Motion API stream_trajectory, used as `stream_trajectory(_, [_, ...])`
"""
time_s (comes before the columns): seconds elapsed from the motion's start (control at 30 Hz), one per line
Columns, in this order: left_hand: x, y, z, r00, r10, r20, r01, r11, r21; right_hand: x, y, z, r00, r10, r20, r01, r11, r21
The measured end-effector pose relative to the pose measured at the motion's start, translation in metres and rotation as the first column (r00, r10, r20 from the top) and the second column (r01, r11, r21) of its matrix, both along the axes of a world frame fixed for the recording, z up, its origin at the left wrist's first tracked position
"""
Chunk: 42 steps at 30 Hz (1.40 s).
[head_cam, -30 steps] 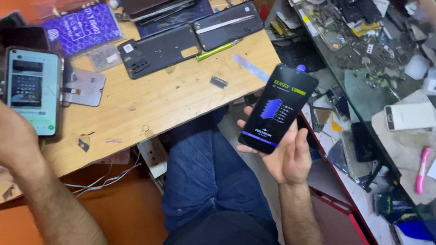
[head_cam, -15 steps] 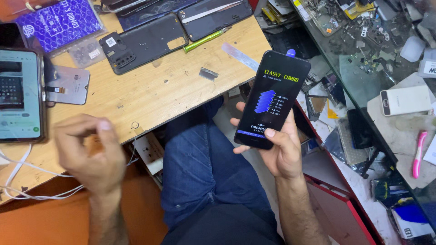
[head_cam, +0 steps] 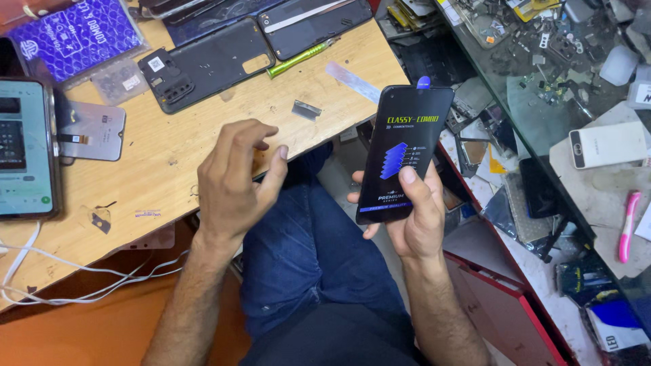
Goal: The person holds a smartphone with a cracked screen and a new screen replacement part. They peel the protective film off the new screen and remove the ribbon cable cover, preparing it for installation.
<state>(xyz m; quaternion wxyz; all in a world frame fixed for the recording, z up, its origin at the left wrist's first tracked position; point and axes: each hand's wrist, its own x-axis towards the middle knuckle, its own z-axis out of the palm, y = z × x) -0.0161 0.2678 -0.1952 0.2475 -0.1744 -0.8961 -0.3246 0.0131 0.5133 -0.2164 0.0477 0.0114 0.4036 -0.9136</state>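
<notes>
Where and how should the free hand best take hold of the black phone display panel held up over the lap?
Probably by the bare long edges of the black display panel, above the right hand, coming from the left hand side. It is thin, flat and upright, and edge pinching avoids the film-covered face.

Green screwdriver (head_cam: 298,59) nr black back cover (head_cam: 203,66); pink tool (head_cam: 627,227) on glass.

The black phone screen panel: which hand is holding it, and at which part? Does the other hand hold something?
The right hand holds the black screen panel by its lower end, thumb on the front. The left hand holds nothing.
</notes>
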Motion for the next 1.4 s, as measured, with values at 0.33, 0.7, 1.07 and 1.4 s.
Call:
stream_trajectory(0.33, [-0.019,0.003,-0.020,0.996,0.046,0.077,-0.051,0.997,0.063,-0.021,0.003,-0.014,1.000,0.015,0.003,-0.015,0.999,0.045])
stream_trajectory(0.7, [-0.021,0.012,-0.028,0.995,0.064,0.080,-0.070,0.996,0.063,-0.025,0.011,-0.020,0.996,0.091,0.011,-0.090,0.994,-0.056])
stream_trajectory(1.07, [-0.010,0.034,-0.015,0.983,-0.114,0.147,0.076,0.968,0.239,-0.017,0.010,-0.007,0.994,0.102,-0.039,-0.101,0.994,0.031])
stream_trajectory(1.4, [-0.005,0.060,0.005,0.828,-0.437,0.351,0.110,0.741,0.662,-0.005,0.006,-0.009,0.976,0.192,-0.106,-0.201,0.976,-0.082])
